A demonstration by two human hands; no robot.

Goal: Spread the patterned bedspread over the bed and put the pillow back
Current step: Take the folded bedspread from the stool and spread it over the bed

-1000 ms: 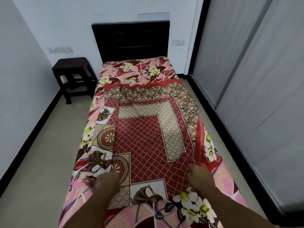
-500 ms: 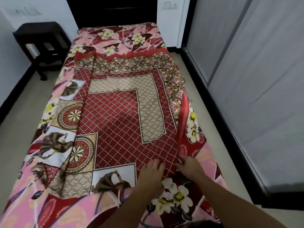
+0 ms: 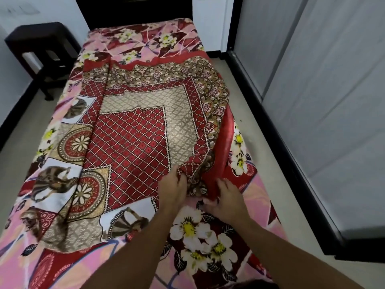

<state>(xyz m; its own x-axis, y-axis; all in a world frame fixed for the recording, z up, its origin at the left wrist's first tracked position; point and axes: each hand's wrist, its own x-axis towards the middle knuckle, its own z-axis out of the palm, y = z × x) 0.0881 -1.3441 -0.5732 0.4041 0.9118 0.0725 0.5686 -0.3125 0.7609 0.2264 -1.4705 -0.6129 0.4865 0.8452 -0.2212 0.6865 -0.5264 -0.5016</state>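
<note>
Red cloth is bunched up under our hands now, where half a second ago the same corner of the bedspread (image 3: 133,138) lay flat beneath open palms. From the head camera, our left hand (image 3: 174,191) has closed its fingers on a raised fold of the lattice-patterned part, and our right hand (image 3: 226,200) has curled onto the plain red border just beside it; both are gripping the bedspread and lifting its near right corner off the sheet (image 3: 200,232) below. We have also leaned closer, so the headboard (image 3: 133,9) is cut off at the top.

The bedspread lies on the bed, folded narrower than the mattress: a red diamond lattice in the middle, a beige panel around it, a brown scrolled band at the far end and right side, round flower medallions on the left. The pink flowered sheet shows all round it. A dark stool (image 3: 39,51) stands on the floor at the left of the bed.
</note>
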